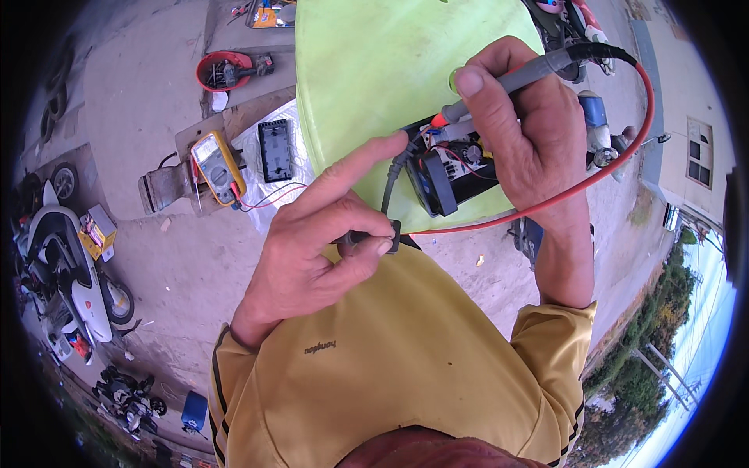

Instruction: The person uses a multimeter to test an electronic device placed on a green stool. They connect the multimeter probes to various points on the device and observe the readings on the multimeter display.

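Observation:
My right hand (534,132) grips a grey pen-shaped tool (511,82) with an orange-red nose and a red cable (636,136). Its nose points down into an open black case (427,187) that holds a circuit board (464,152) with thin wires. I cannot tell whether the tip touches the board. My left hand (312,234) pinches a small black block (395,236) between thumb and fingers, close to the case's near side. Its index finger stretches to a black cord (398,164) at the case's edge. The red cable runs back toward the black block.
The case lies on a light green tabletop (367,70). To the left, a yellow multimeter (218,170) and a black case cover (275,152) lie below it, near a silver sheet (251,175). A red bowl (211,70) holds tools. Motorcycles (82,288) stand farther left.

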Tool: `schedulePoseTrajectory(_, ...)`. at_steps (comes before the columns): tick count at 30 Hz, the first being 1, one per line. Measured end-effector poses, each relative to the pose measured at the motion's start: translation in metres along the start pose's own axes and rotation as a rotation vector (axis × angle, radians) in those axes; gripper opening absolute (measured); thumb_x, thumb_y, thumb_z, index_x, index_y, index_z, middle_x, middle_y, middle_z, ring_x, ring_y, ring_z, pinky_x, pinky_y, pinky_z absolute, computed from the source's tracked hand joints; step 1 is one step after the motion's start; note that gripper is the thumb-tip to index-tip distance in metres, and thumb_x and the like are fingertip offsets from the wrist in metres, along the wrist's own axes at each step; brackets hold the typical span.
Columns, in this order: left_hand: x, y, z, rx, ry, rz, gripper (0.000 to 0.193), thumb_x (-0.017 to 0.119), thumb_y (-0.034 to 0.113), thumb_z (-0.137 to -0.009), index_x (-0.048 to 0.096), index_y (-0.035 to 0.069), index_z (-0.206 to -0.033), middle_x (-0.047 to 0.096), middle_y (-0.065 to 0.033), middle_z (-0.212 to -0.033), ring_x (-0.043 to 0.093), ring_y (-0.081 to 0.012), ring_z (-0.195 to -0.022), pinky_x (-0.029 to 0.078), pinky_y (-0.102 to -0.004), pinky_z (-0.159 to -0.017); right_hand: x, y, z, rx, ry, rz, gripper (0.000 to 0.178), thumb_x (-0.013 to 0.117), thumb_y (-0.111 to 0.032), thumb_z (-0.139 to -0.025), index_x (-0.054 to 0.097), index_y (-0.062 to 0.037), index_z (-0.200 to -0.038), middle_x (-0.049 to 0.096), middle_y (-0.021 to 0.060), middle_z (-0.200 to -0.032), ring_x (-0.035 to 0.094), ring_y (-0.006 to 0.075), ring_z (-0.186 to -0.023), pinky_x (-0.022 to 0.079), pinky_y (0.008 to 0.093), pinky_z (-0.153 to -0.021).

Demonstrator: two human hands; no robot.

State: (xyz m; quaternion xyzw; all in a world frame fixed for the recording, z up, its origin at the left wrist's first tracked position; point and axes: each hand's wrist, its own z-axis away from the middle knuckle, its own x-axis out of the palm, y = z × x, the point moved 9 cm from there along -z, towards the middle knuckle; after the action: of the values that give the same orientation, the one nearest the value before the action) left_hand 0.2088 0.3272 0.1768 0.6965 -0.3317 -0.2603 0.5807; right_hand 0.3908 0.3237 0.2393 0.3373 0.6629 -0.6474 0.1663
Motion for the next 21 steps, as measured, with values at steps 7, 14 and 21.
schedulePoseTrajectory(7, -0.0001, -0.0022, 0.0012, -0.005, 0.023, -0.013, 0.012, 0.072, -0.008, -0.078, 0.068, -0.005, -0.090, 0.051, -0.0370, -0.145, 0.066, -0.0126, -0.074, 0.053, -0.0273, -0.069, 0.0013, -0.0003, 0.0004, -0.022, -0.007, -0.018, 0.027, 0.063, -0.026, -0.105, 0.062, -0.0010, -0.093, 0.053, -0.0030, -0.066, 0.046, 0.0036, -0.060, 0.036, 0.0223, -0.054)
schedulePoseTrajectory(14, 0.0013, -0.0001, 0.0009, -0.012, 0.007, -0.008, 0.015, 0.068, -0.013, -0.081, 0.064, -0.003, -0.090, 0.052, -0.0274, -0.149, 0.071, -0.0156, -0.082, 0.055, -0.0266, -0.063, 0.0002, 0.0039, 0.0011, 0.005, -0.010, -0.015, 0.026, 0.062, -0.024, -0.105, 0.062, -0.0006, -0.094, 0.053, -0.0023, -0.069, 0.047, 0.0039, -0.062, 0.039, 0.0217, -0.055)
schedulePoseTrajectory(21, 0.0009, -0.0011, 0.0003, -0.030, -0.002, -0.007, 0.015, 0.068, -0.014, -0.081, 0.064, -0.002, -0.089, 0.052, -0.0271, -0.149, 0.070, -0.0144, -0.082, 0.054, -0.0256, -0.061, 0.0020, 0.0001, -0.0013, -0.079, 0.021, -0.038, 0.018, 0.062, -0.013, -0.102, 0.058, 0.0008, -0.092, 0.053, 0.0022, -0.063, 0.047, 0.0112, -0.054, 0.039, 0.0277, -0.052)
